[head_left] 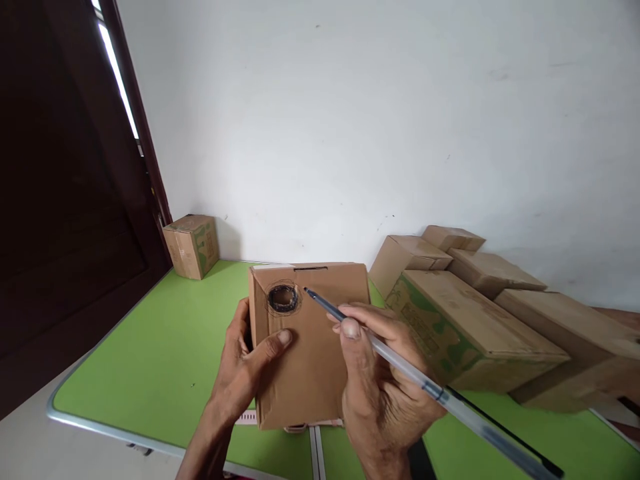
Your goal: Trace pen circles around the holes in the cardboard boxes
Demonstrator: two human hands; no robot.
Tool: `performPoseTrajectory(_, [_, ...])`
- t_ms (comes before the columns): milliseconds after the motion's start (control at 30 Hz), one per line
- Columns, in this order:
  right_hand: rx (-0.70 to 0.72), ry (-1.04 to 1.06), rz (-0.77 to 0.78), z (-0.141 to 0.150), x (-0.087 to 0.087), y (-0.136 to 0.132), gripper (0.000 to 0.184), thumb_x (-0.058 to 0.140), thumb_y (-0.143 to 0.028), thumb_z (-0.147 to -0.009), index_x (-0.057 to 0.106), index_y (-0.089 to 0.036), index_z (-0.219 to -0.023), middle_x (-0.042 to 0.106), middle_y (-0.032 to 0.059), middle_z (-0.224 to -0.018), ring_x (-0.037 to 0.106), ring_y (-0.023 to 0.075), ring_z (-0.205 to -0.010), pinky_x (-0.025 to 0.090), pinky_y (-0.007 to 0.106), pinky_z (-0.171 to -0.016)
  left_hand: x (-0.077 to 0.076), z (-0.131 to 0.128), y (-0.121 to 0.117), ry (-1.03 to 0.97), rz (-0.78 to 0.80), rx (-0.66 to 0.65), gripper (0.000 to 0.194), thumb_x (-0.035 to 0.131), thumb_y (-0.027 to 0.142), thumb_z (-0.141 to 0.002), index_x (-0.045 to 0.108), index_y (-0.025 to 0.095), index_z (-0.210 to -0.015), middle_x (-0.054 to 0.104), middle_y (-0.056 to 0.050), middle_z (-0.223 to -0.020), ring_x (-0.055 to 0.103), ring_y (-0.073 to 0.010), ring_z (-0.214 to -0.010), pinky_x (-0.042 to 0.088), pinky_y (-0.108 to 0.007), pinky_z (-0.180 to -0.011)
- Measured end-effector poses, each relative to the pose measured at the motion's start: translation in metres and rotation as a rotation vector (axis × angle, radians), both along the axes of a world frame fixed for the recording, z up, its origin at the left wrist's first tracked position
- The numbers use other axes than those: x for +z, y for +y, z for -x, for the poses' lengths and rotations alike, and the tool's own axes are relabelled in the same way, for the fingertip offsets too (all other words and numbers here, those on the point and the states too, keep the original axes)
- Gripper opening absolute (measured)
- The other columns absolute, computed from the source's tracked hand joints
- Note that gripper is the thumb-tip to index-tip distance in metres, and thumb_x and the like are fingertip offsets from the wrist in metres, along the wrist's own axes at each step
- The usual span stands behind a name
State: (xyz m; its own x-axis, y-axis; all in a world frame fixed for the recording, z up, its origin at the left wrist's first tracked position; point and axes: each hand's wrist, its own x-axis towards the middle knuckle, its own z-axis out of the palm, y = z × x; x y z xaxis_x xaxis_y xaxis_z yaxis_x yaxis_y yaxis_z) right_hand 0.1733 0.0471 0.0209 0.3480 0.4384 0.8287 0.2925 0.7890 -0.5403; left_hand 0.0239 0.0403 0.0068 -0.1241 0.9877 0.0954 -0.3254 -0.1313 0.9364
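Observation:
A brown cardboard box (315, 347) is held up in front of me, above the near part of the table. Near its upper left corner a dark scribbled ring (283, 297) surrounds a brown oval, and a short black line runs along the top edge. My left hand (245, 367) grips the box from the left, thumb on its front face and fingers behind. In my right hand (385, 373) is a pen (405, 367) with a clear barrel, pinched between thumb and fingers. Its dark tip points at the box just right of the ring; whether it touches is unclear.
Several cardboard boxes (480, 313) are grouped on the right side of the green table (150, 353). One small box (193, 245) stands at the back left, by the white wall (320, 133). A dark door (70, 200) is on the left.

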Motion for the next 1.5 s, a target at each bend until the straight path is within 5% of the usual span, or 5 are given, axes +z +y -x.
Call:
performPoseTrajectory(233, [-0.417, -0.382, 0.15, -0.067, -0.053, 0.062, 0.043, 0.043, -0.021, -0.116, 0.062, -0.025, -0.153, 0.073, 0.0144, -0.133, 0.075, 0.0277, -0.113, 0.066, 0.043, -0.084, -0.02, 0.034, 0.018, 0.076, -0.057, 0.203, 0.074, 0.1, 0.051, -0.072, 0.07, 0.024, -0.135, 0.079, -0.009, -0.127, 0.075, -0.0298, -0.113, 0.065, -0.035, -0.088])
performPoseTrajectory(567, [-0.085, -1.312, 0.623, -0.1, -0.192, 0.081, 0.041, 0.06, 0.01, -0.09, 0.084, -0.017, -0.11, 0.078, 0.0198, -0.131, 0.07, 0.0359, -0.128, 0.061, 0.047, -0.104, -0.061, 0.017, 0.052, 0.123, -0.068, 0.013, 0.067, 0.097, 0.047, -0.078, 0.069, 0.023, -0.134, 0.076, -0.009, -0.131, 0.072, -0.0282, -0.115, 0.064, -0.035, -0.091])
performPoseTrajectory(900, [-0.178, -1.317, 0.968, -0.098, -0.169, 0.058, 0.044, 0.054, -0.001, -0.104, 0.079, -0.023, -0.133, 0.073, 0.0133, -0.151, 0.061, 0.0266, -0.148, 0.049, 0.038, -0.121, -0.07, 0.007, 0.063, 0.098, -0.112, 0.091, 0.062, 0.098, 0.046, -0.076, 0.072, 0.023, -0.127, 0.078, -0.008, -0.124, 0.074, -0.0259, -0.109, 0.064, -0.032, -0.087])
performPoseTrajectory(1133, [-0.593, -0.906, 1.564, -0.12, -0.147, -0.016, 0.082, 0.073, -0.067, -0.097, 0.068, 0.008, -0.129, 0.07, 0.0386, -0.126, 0.067, 0.0528, -0.126, 0.063, 0.057, -0.089, -0.067, 0.013, 0.06, 0.067, -0.113, 0.12, 0.062, 0.1, 0.049, -0.073, 0.073, 0.024, -0.124, 0.08, -0.007, -0.123, 0.074, -0.0252, -0.107, 0.064, -0.031, -0.084])
performPoseTrajectory(1500, [-0.299, -0.482, 1.661, -0.153, -0.176, -0.035, 0.055, 0.077, -0.063, -0.079, 0.076, -0.014, -0.104, 0.083, 0.0268, -0.109, 0.081, 0.0463, -0.104, 0.062, 0.05, -0.083, -0.063, 0.01, 0.042, 0.035, -0.119, 0.006, 0.068, 0.095, 0.047, -0.08, 0.068, 0.026, -0.139, 0.076, -0.01, -0.137, 0.075, -0.0307, -0.12, 0.065, -0.038, -0.093])
